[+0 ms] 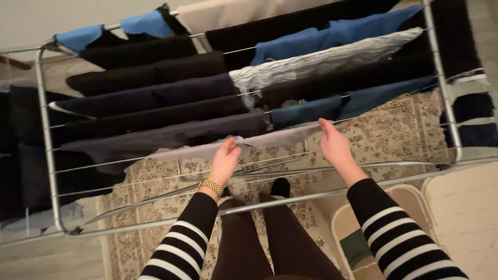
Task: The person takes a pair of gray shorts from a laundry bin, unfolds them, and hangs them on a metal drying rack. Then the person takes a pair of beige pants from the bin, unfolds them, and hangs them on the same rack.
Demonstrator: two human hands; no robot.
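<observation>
The left hand [225, 159] pinches a grey cloth [244, 144] between thumb and fingers, closed on a bunched fold near the cloth's middle. A gold watch [211, 186] sits on that wrist, above a black-and-white striped sleeve [179, 243]. The right hand [334, 145] grips the same cloth at its right end, fingertips curled over the top edge where it lies on a wire. The cloth stretches lengthwise along one wire of the drying rack [45, 155], in the part of the rack nearest the person, and its left end reaches toward the rack's left rail.

Behind the cloth, toward the far edge of the rack, the wires carry rows of draped laundry: dark garments [155, 103] across the left and middle, a white striped garment [321, 59] right of centre, a blue garment [332, 36] beyond it, and a teal piece [311, 110] just behind the right hand. Light blue pieces [148, 23] hang at the far left corner. Black-and-white socks [472, 103] hang off the right edge of the rack.

The two near wires of the rack are bare. Under the rack lies a patterned rug [404, 129], and the person's dark trousers [259, 243] show between the arms.
</observation>
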